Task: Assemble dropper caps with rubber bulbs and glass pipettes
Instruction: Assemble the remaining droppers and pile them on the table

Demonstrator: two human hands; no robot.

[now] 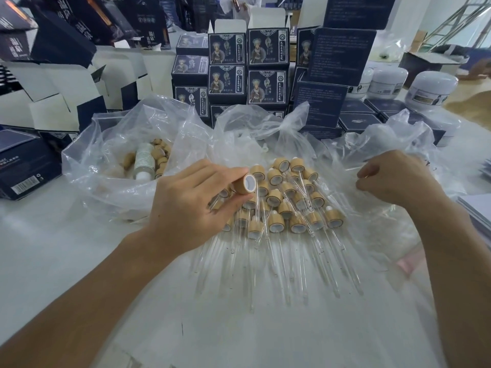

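Observation:
My left hand point(191, 203) pinches a bamboo dropper cap point(245, 184) between thumb and fingers, its white-lined open end facing me and a glass pipette hanging below it. Just right of it lies a pile of assembled droppers point(289, 203), bamboo caps with white bulbs and long glass pipettes point(287, 261) fanned toward me on clear plastic. My right hand point(398, 179) hovers at the right over a crumpled clear plastic bag point(393, 144), fingers curled at the film; whether it grips the film is unclear.
A clear bag point(119, 160) at the left holds loose bamboo caps point(159, 155) and a pale bottle point(144, 160). Dark printed boxes point(247, 70) stack behind the pile, open cartons point(53, 96) at the back left, white jars point(430, 88) at the back right. The white table point(66, 235) runs toward me.

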